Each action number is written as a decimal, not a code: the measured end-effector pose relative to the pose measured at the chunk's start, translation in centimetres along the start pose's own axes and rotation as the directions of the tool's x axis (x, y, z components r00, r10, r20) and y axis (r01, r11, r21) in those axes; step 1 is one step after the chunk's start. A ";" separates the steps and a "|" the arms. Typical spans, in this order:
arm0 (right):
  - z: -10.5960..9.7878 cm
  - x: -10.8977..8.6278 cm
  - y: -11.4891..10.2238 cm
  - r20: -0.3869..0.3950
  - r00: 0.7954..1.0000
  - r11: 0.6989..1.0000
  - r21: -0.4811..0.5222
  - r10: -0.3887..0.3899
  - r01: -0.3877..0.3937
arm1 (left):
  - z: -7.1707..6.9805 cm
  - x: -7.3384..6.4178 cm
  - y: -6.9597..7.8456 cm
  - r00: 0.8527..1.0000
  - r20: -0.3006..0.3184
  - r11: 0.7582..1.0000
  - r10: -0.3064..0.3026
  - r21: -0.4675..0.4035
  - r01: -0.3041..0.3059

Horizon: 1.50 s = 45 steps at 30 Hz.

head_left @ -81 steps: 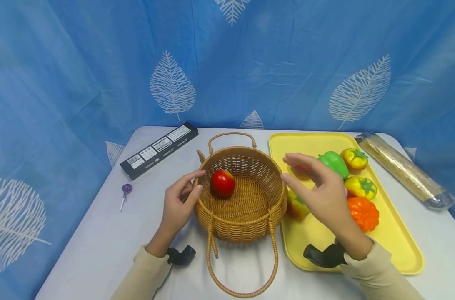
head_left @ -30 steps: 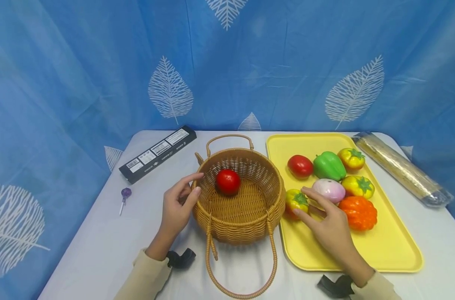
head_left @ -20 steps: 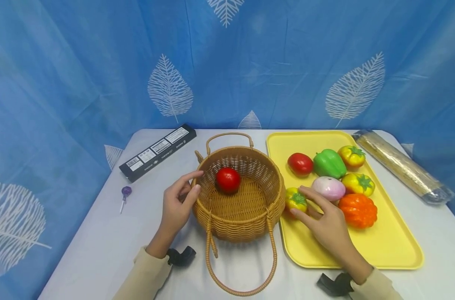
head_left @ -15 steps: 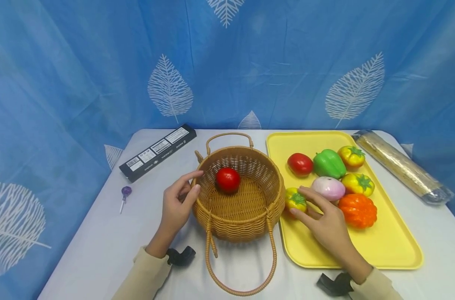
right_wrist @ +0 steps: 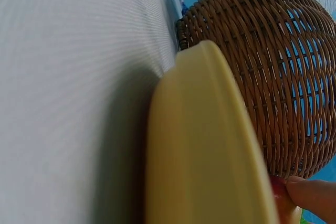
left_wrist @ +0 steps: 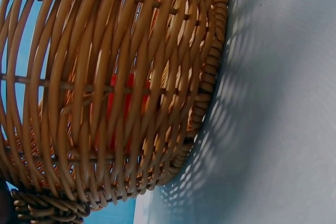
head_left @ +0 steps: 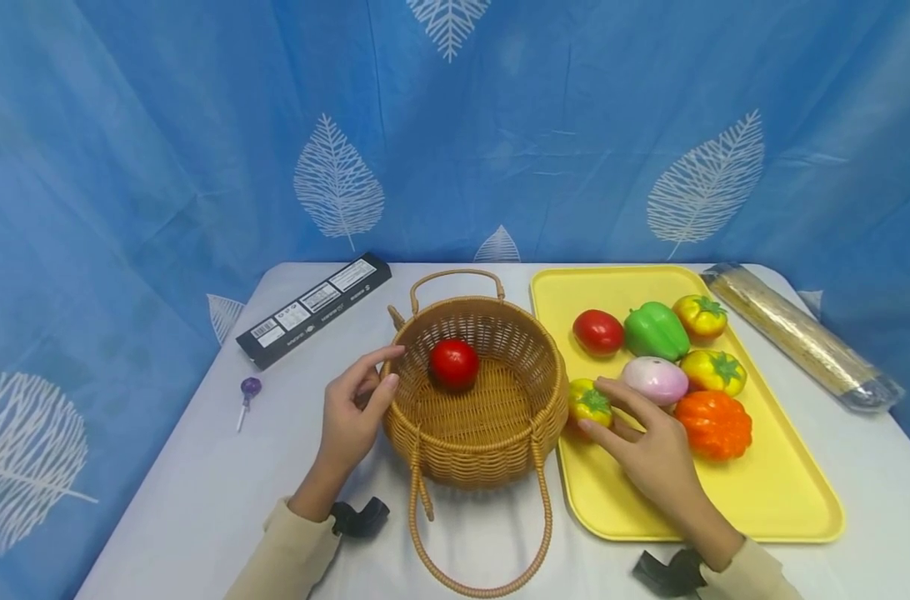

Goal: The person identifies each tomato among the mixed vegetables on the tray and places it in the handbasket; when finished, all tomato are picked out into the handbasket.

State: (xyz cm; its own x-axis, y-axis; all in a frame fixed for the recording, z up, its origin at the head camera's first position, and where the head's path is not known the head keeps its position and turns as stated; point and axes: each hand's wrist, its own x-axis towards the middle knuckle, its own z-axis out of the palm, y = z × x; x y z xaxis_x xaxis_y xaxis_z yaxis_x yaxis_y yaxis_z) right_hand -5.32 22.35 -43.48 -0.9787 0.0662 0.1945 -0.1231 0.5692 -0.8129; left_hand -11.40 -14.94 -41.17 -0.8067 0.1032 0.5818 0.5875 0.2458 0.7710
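My right hand [head_left: 646, 442] pinches a yellow-and-red toy tomato [head_left: 592, 402] with a green leafy top, between thumb and index finger. The tomato sits at the left side of the yellow tray [head_left: 770, 500], beside the wicker basket [head_left: 477, 457]. In the right wrist view a fingertip [right_wrist: 314, 196] presses on the tomato's reddish side [right_wrist: 283, 203]. My left hand [head_left: 352, 417] touches the basket's left rim with index finger and thumb, fingers loosely bent. Inside the basket lies a red toy fruit [head_left: 454, 364]. The left wrist view shows the basket's woven side [left_wrist: 105, 87].
On the tray lie a red oval toy [head_left: 598, 333], green pepper [head_left: 656, 332], pink-white oval toy [head_left: 654, 381], two more yellow tomatoes [head_left: 713, 372] and an orange pumpkin [head_left: 716, 425]. A black box [head_left: 314, 310], lollipop [head_left: 249, 389] and wrapped golden roll [head_left: 803, 337] lie around. The basket's front handle [head_left: 481, 590] hangs down.
My right hand moved from above the basket's right edge down to the tomato and took hold of it. The red fruit shifted slightly right in the basket. My left hand stayed at the rim.
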 end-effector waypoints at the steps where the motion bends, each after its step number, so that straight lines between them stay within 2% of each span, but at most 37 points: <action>1: 0.0 0.0 0.0 0.000 1.000 1.000 0.000 0.000 0.000 | 0.0 0.0 0.0 1.000 0.000 1.000 -0.001 0.001 0.001; 19: 0.0 -0.3 -0.1 0.010 1.000 1.000 0.002 0.007 -0.007 | 0.1 -0.1 0.0 1.000 0.003 1.000 0.019 0.000 -0.019; 31: -1.1 0.1 -1.1 -0.034 0.999 0.999 0.046 0.025 -0.023 | 0.1 0.1 -0.3 1.000 0.002 1.000 0.015 0.006 -0.015; 39: -2.8 1.0 -3.4 -0.134 0.989 0.995 0.076 -0.061 0.072 | 0.0 0.0 -0.2 1.000 -0.012 1.000 0.018 0.015 -0.018; 45: -3.4 1.5 -5.7 -0.127 0.986 0.978 0.163 -0.110 0.130 | 0.2 -0.1 -0.2 1.000 -0.004 1.000 0.017 0.002 -0.017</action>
State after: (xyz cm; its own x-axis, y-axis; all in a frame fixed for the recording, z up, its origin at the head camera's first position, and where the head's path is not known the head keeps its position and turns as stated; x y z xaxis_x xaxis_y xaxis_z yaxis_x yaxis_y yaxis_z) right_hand -5.47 22.00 -36.66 -0.9304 0.1066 0.3508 -0.2745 0.4320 -0.8591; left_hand -11.48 -14.80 -41.41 -0.7961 0.1032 0.5963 0.6014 0.2456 0.7603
